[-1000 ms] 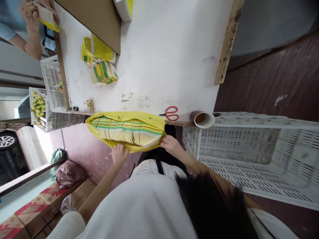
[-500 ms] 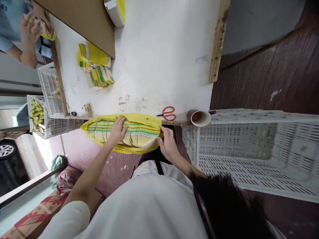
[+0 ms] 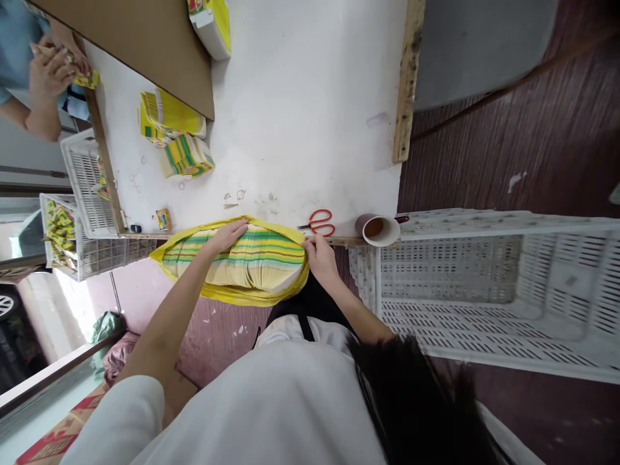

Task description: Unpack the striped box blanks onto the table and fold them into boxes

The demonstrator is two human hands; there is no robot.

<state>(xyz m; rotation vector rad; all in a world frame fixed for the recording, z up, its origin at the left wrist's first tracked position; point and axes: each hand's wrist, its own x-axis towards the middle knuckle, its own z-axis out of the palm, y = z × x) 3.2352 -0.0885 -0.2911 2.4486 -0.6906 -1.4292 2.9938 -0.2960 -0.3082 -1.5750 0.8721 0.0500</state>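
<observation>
A yellow plastic bag (image 3: 232, 294) lies open along the table's near edge. It is packed with a tight row of flat packets (image 3: 261, 261) striped green, yellow and cream, standing on edge. My left hand (image 3: 227, 236) reaches across the row, its fingers closed at the bag's far rim. On the right end of the bag, my right hand (image 3: 320, 259) pinches the yellow rim between thumb and fingers. Red-handled scissors (image 3: 321, 223) lie on the table just beyond my right hand.
A mug of brown liquid (image 3: 378, 230) stands at the table's near edge, above a white plastic crate (image 3: 450, 303). Striped packet bundles (image 3: 188, 155) lie beside a cardboard sheet (image 3: 145, 45). At far left, a co-worker's hands (image 3: 53, 71) hold a small packet near more crates (image 3: 90, 181).
My left hand has moved from atop the packets to the bag's far rim. My right hand has shifted up slightly along the right end. The whole view has shifted slightly.
</observation>
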